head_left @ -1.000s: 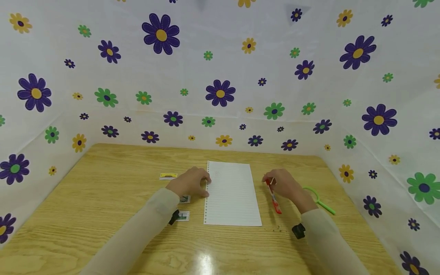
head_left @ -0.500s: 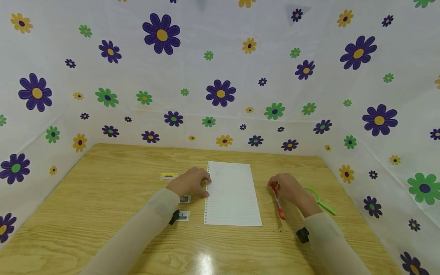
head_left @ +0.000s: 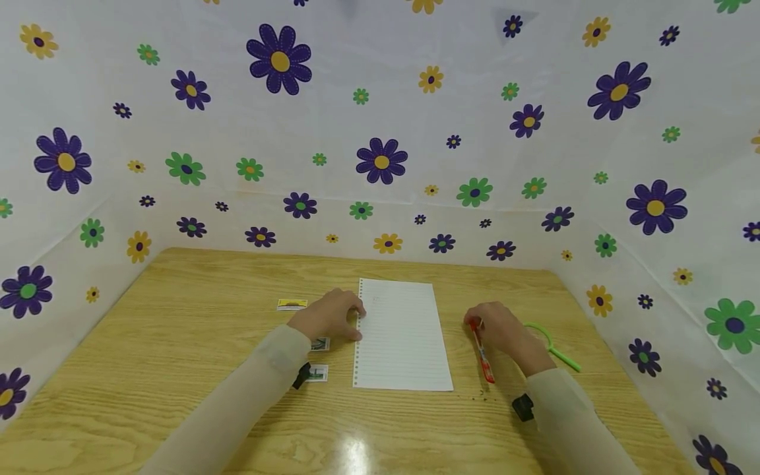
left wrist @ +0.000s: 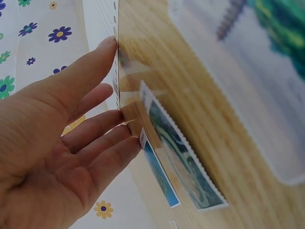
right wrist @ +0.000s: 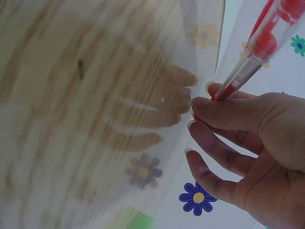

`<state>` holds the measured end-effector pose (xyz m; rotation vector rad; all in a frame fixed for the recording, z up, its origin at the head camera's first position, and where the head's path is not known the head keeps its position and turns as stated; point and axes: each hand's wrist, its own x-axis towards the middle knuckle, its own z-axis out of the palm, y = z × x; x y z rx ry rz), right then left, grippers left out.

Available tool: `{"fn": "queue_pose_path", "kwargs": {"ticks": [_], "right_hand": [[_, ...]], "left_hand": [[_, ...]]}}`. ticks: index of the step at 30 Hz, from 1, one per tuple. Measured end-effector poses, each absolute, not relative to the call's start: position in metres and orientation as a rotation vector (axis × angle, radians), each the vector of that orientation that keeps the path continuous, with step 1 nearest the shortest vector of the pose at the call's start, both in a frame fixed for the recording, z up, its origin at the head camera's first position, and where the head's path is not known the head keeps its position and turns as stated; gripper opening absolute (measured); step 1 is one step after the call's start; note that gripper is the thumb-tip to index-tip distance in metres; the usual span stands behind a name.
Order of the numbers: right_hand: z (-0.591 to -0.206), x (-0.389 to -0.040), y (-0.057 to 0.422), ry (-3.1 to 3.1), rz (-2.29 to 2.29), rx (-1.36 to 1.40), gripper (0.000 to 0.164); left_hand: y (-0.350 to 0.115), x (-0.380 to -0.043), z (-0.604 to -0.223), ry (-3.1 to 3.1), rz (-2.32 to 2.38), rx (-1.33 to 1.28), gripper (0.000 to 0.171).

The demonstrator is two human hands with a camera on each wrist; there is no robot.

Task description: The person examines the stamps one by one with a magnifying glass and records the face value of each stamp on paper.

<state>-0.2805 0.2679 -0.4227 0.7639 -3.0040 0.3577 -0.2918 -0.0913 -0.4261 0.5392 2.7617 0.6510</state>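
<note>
A sheet of lined paper (head_left: 404, 343) with punched holes down its left side lies on the wooden table. My left hand (head_left: 329, 313) rests at that holed edge, thumb and fingertips touching it, fingers relaxed. Beside and under this hand lie stamps with perforated edges, one stamp (left wrist: 183, 157) dark green and another stamp (left wrist: 159, 167) blue. Right of the sheet, my right hand (head_left: 499, 326) pinches a red pen (right wrist: 267, 45) by one end between thumb and index finger. The pen (head_left: 483, 363) slants down toward the front, and the other fingers are loosely bent.
A yellow stamp (head_left: 292, 305) lies beyond my left hand, and another stamp (head_left: 319, 373) sits near the left wrist. Behind my right hand is a green hoop with a handle (head_left: 561, 358), like a magnifying glass. Small dark crumbs (head_left: 482, 396) dot the table. A flowered sheet (head_left: 380, 119) surrounds it.
My right hand has moved a little to the right and toward the front with the red pen, farther from the paper. The left hand and the sheet have stayed put.
</note>
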Motion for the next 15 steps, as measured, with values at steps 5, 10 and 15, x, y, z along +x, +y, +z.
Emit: {"fn": "queue_pose_path", "kwargs": {"ticks": [5, 10, 15], "right_hand": [[-0.423, -0.2809, 0.2675, -2.978, 0.366, 0.786, 0.032], [-0.422, -0.2812, 0.2641, -3.021, 0.382, 0.757, 0.031], [-0.4223, -0.2818, 0.2622, -3.038, 0.348, 0.755, 0.029]], "left_hand": [[-0.092, -0.2904, -0.4253, 2.76, 0.645, 0.539, 0.044], [-0.0921, -0.2899, -0.4237, 2.753, 0.659, 0.524, 0.044], [-0.0924, -0.2919, -0.4269, 2.757, 0.65, 0.548, 0.045]]}}
